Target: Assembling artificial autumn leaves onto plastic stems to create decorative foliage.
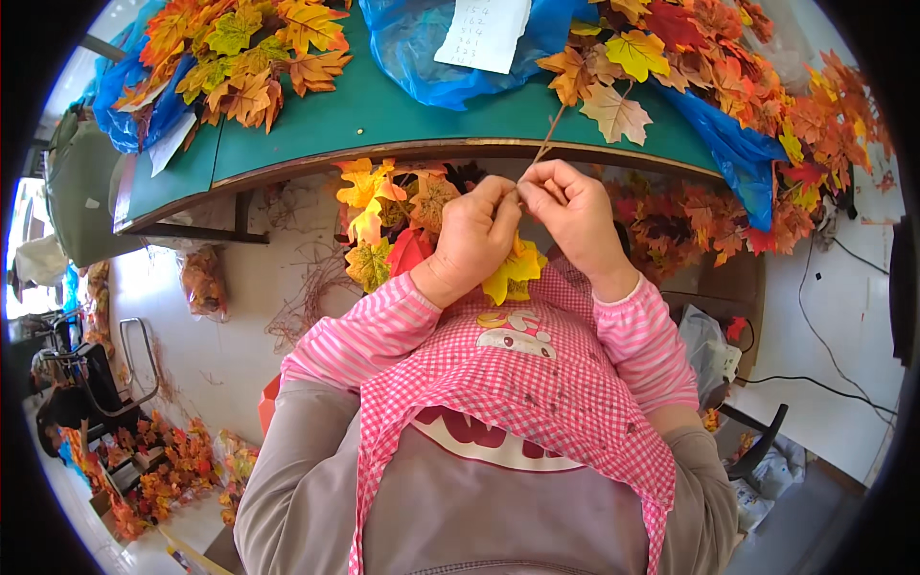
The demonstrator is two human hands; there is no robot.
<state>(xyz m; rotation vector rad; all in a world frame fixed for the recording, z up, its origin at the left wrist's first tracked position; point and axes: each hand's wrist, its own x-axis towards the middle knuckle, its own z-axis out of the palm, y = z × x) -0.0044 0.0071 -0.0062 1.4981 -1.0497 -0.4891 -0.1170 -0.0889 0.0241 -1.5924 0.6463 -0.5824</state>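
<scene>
My left hand (471, 235) and my right hand (583, 218) meet in front of my chest, just off the table's front edge, both with fingers pinched. A thin brown artificial leaf stem (548, 136) rises from between the fingertips toward a pale peach maple leaf (615, 113) on the table. My right hand grips this stem. The left fingers press together right beside it; what lies between them is hidden. Below and around my left hand hang a yellow artificial leaf (517, 268), a red leaf (410, 251) and a yellow-orange leaf cluster (367, 187).
The green table (287, 144) holds heaps of autumn leaves at left (254, 57) and right (709, 57). A blue plastic bag (402, 67) lies there under a handwritten paper slip (484, 34). More leaf bunches (163, 460) and a black cable (815, 380) are on the floor.
</scene>
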